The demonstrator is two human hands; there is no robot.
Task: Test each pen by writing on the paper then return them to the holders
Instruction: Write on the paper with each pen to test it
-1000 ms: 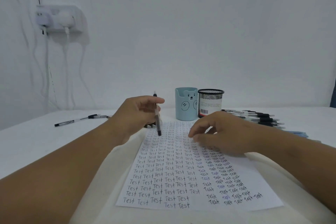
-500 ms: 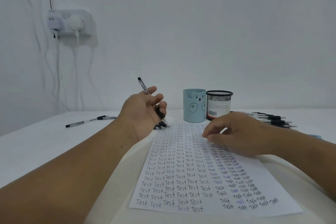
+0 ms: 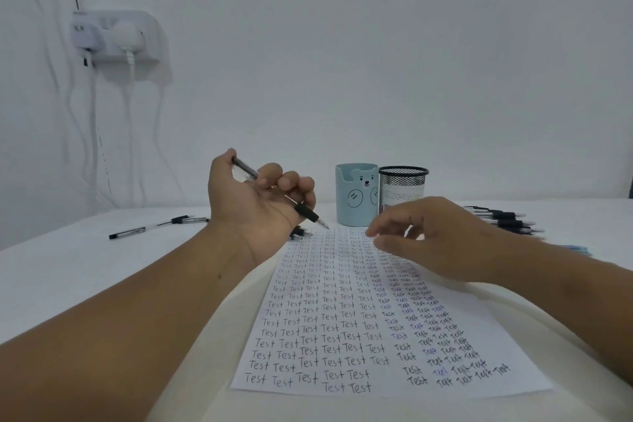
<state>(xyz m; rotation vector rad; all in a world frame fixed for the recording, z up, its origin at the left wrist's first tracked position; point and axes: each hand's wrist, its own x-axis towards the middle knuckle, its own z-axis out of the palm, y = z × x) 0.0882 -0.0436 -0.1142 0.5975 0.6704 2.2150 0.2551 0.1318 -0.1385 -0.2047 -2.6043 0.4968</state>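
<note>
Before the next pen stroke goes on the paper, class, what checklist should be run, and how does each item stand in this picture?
1. Pen held: ok, the left hand has its fingers curled round it.
2. Tip exposed: ok, it shows bare below the black grip.
3. Tip on the paper: not ok, it hangs in the air near the top left corner.
4. Paper steadied: not ok, the right hand hovers over the top rows, fingers relaxed.
5. Free space to write: ok, gaps remain in the bottom rows.
6. Holders ready: ok, the blue cup and mesh cup stand upright behind the paper.
</note>
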